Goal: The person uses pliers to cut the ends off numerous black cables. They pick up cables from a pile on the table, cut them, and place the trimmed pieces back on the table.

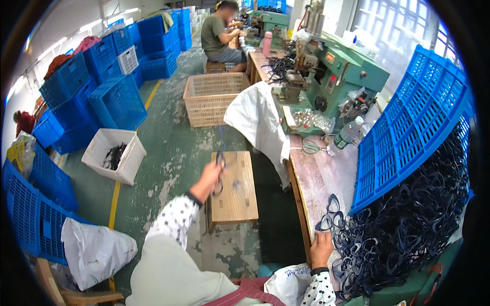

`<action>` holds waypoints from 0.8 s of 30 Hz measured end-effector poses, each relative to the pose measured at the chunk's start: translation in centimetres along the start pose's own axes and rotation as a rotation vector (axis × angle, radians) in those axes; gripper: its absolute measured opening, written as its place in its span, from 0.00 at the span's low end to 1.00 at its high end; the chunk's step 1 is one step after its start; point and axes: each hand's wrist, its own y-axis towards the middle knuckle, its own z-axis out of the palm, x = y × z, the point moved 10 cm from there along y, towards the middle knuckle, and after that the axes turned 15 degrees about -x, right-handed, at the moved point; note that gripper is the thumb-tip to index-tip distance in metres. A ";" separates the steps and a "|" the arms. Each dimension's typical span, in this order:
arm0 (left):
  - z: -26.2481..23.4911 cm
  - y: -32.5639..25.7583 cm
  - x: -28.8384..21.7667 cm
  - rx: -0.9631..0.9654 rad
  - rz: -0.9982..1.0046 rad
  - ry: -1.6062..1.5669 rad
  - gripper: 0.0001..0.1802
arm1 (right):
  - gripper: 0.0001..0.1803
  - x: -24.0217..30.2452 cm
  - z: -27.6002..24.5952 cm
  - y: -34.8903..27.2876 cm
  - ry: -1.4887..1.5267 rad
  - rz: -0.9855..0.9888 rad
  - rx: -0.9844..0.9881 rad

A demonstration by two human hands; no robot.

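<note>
Dark piece (220, 157), grasped in the worker's left hand (209, 178) above the wooden stool (235, 201): it protrudes beyond the fingers and again below them, slim, near-black, its outline blurred. Right of the stool, the right hand (321, 250) closes its fingertips on a dark blue loop (323, 223), which projects just past them, thin-rimmed and rounded, beside a tangled heap (408, 239) of similar loops. Farther right of the stool, a tilted blue crate (403, 132); left of it, a white bin (112, 171); beyond it, a beige basket (209, 112).
</note>
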 end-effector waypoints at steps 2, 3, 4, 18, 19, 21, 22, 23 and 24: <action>1.9 -0.2 -5.3 -0.053 -0.031 -0.007 0.13 | 0.05 -0.4 -0.4 -0.2 -0.005 0.004 -0.014; 1.7 0.0 -4.0 -0.038 -0.047 0.040 0.13 | 0.05 -0.3 -0.4 0.0 0.008 0.003 -0.031; 1.1 0.4 -1.7 -0.027 -0.058 0.093 0.14 | 0.05 -0.3 0.1 0.0 0.016 0.015 -0.022; -1.3 -26.8 21.7 0.393 -1.053 0.298 0.15 | 0.07 -0.7 -0.2 -0.1 0.013 0.049 -0.012; -1.4 -27.6 22.0 0.410 -1.085 0.321 0.15 | 0.07 -0.7 -0.2 -0.1 0.009 0.055 -0.009; -1.6 -28.2 22.4 0.426 -1.124 0.343 0.16 | 0.05 -0.8 -0.2 -0.1 0.007 0.044 -0.027; -1.8 -28.1 22.6 0.425 -1.130 0.342 0.16 | 0.05 -0.9 -0.3 -0.1 0.004 0.039 -0.035; -1.8 -28.1 22.6 0.422 -1.137 0.341 0.16 | 0.05 -0.9 -0.2 -0.1 0.002 0.039 -0.033; -1.7 -28.0 22.4 0.415 -1.130 0.353 0.16 | 0.05 -0.8 -0.3 0.0 -0.003 0.039 -0.030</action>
